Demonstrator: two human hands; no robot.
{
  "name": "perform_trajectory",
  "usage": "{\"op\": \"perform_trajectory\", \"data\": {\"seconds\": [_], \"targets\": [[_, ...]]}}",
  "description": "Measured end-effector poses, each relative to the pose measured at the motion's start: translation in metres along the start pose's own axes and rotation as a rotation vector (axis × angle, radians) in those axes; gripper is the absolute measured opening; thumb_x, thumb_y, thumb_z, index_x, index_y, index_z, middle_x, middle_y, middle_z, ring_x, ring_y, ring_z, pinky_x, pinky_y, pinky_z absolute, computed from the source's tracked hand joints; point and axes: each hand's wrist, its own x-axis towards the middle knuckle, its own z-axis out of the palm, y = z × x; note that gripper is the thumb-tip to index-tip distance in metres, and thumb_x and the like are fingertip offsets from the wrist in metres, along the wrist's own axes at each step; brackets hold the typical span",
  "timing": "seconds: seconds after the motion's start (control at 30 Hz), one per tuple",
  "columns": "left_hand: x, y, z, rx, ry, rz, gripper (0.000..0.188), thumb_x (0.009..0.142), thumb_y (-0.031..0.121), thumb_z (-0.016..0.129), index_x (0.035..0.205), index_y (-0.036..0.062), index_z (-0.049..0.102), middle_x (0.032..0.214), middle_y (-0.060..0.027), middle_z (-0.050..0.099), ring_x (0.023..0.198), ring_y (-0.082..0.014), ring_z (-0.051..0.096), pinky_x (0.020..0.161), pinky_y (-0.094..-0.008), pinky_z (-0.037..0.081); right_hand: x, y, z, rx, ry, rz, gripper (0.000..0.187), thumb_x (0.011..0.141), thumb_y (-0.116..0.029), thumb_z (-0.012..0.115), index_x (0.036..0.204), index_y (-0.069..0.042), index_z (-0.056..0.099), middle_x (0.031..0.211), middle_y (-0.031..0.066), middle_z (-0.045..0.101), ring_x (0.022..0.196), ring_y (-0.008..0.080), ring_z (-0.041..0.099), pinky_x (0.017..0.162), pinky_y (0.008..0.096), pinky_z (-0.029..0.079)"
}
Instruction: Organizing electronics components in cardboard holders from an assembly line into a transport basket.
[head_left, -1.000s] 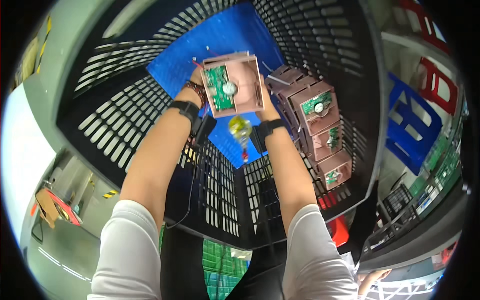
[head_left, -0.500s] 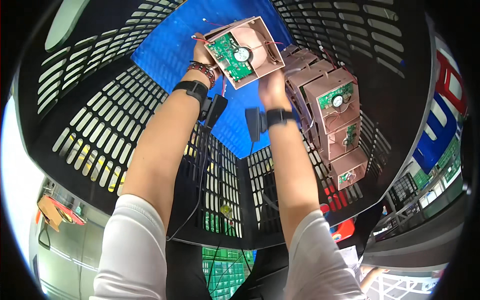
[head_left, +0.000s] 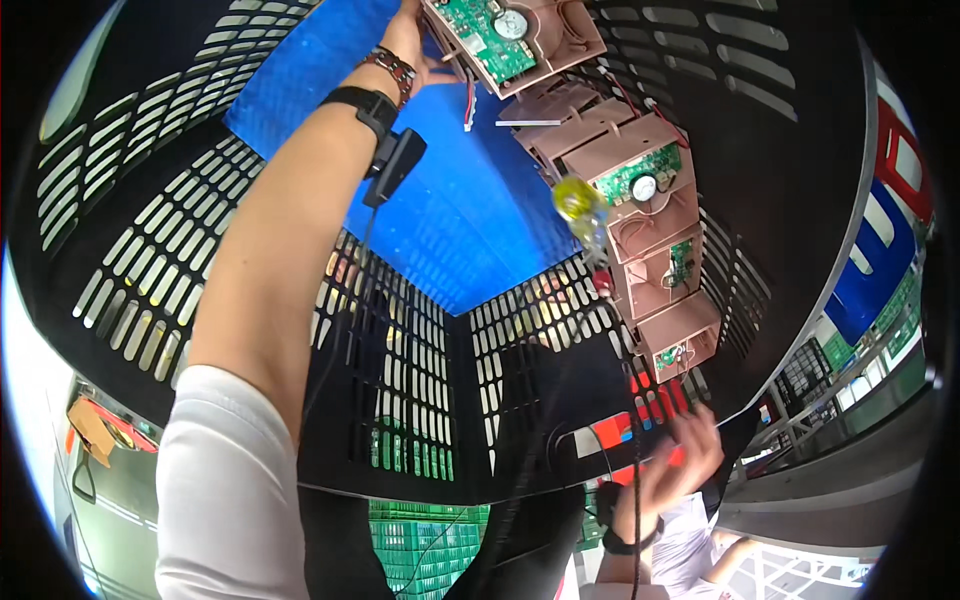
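At the top of the view, my left hand grips the left side of a brown plastic housing. Inside the housing are a green circuit board and a round silvery part; a red-and-white wire dangles below. My right hand is at the lower right, by the crate's near rim, slightly blurred, its fingers apart and nothing visible in them. Several similar housings stand in a row along the right wall of the black slotted crate.
Blue sheeting lines the crate's bottom. A blurred yellow-and-clear trinket hangs in front of the housings. A dark cord passes the right hand. Green crates stand below, and another person's arm shows at lower right.
My left hand and the housing have moved up, toward the far end. My right hand has let go of the housing and come back to the lower right. The trinket has swung into the middle.
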Motion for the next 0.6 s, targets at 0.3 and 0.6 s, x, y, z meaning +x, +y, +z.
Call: {"op": "perform_trajectory", "data": {"seconds": [0.3, 0.6], "targets": [[0.119, 0.002, -0.074, 0.590, 0.050, 0.448, 0.049, 0.078, 0.049, 0.028, 0.090, 0.0089, 0.053, 0.085, -0.0081, 0.057, 0.080, -0.0247, 0.052, 0.076, -0.0398, 0.039, -0.005, 0.099, 0.024, -0.013, 0.243, 0.360, 0.055, 0.080, -0.021, 0.047, 0.124, -0.003, 0.020, 0.122, 0.0201, 0.018, 0.113, 0.0302, 0.023, 0.093, 0.0407, 0.019], [0.124, 0.025, -0.071, 0.106, -0.606, -0.147, 0.037, 0.077, 0.038, 0.038, 0.082, 0.0042, 0.054, 0.075, -0.0091, 0.057, 0.072, -0.0231, 0.054, 0.070, -0.0342, 0.043, -0.011, 0.124, 0.024, -0.080, 0.208, 0.249, 0.060, 0.079, -0.021, 0.048, 0.126, -0.004, 0.016, 0.124, 0.0186, 0.016, 0.116, 0.0292, 0.017, 0.094, 0.0413, 0.014]]}}
